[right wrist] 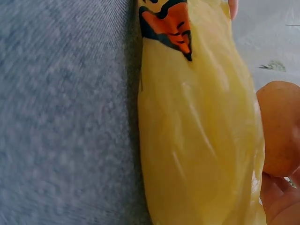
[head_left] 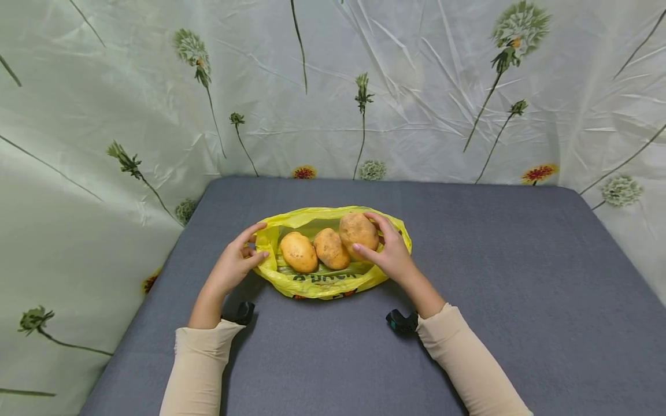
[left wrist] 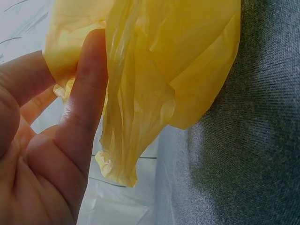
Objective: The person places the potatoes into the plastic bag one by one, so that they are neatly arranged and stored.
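A yellow plastic bag (head_left: 276, 281) with dark print lies on the table, its mouth spread wide. Two potatoes sit inside it: a smooth one (head_left: 298, 252) on the left and a browner one (head_left: 332, 249) in the middle. My right hand (head_left: 395, 257) grips a third, larger potato (head_left: 358, 230) between thumb and fingers, over the right part of the bag's mouth. This potato (right wrist: 280, 129) shows above the bag's edge in the right wrist view. At the left end, my left hand (head_left: 234, 266) holds the bag's rim, thumb and fingers on the thin plastic (left wrist: 136, 93).
The table has a grey cloth top (head_left: 322, 358). Behind it and along the left hangs a pale curtain (head_left: 312, 133) with flower prints. A black wrist device (head_left: 244, 313) sits at my left wrist, another black device (head_left: 402, 321) at my right.
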The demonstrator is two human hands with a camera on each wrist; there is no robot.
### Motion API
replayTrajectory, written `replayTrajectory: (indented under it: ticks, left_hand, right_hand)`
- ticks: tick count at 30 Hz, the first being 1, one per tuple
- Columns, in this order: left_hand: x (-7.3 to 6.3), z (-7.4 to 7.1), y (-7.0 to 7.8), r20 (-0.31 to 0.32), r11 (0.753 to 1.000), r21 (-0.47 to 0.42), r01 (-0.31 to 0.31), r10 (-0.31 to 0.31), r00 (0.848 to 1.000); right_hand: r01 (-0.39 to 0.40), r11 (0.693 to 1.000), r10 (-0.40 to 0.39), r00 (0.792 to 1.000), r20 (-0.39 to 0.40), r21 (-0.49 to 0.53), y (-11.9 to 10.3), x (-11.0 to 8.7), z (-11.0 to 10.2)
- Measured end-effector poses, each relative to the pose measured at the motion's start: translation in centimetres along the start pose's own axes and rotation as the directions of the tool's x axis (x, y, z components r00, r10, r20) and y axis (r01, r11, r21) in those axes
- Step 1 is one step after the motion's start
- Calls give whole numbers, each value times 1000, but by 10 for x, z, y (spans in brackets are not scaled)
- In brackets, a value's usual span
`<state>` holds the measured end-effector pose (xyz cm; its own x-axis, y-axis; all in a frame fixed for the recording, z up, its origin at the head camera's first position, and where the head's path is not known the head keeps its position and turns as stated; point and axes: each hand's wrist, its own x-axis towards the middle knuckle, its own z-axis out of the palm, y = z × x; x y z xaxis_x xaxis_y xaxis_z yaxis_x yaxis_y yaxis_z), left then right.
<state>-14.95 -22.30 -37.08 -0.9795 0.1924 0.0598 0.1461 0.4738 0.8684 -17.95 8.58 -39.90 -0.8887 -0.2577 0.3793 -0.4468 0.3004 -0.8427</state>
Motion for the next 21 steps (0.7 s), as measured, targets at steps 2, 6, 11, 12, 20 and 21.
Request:
replayTrajectory:
  ticks: [2, 6, 11, 12, 20, 21]
  left_hand:
    - [0, 0, 0, 1, 1000, -1, 4, -4, 1000]
    - [0, 0, 0, 3, 1000, -3, 9, -9, 1000]
    - [0, 0, 0, 1, 1000, -7, 10, -10, 1000]
    - [0, 0, 0, 1, 1000, -4, 10, -10, 1000]
    - [9, 0, -32, 0, 1000, -11, -4, 4, 1000]
    - [9, 0, -32, 1, 1000, -9, -4, 4, 1000]
  right_hand:
    - [-3, 1000, 3, 1000, -3, -6, 13, 2, 2]
    - [4, 999, -4, 1000, -10, -32, 22, 3, 3]
    - [4, 997, -5, 1000, -14, -76, 26, 2, 3]
    - [-1, 996, 0, 1000, -13, -88, 27, 2, 2]
    - [-56, 987, 59, 998, 17, -151, 31, 1, 2]
    - [-64, 986, 68, 997, 21, -157, 32, 1, 2]
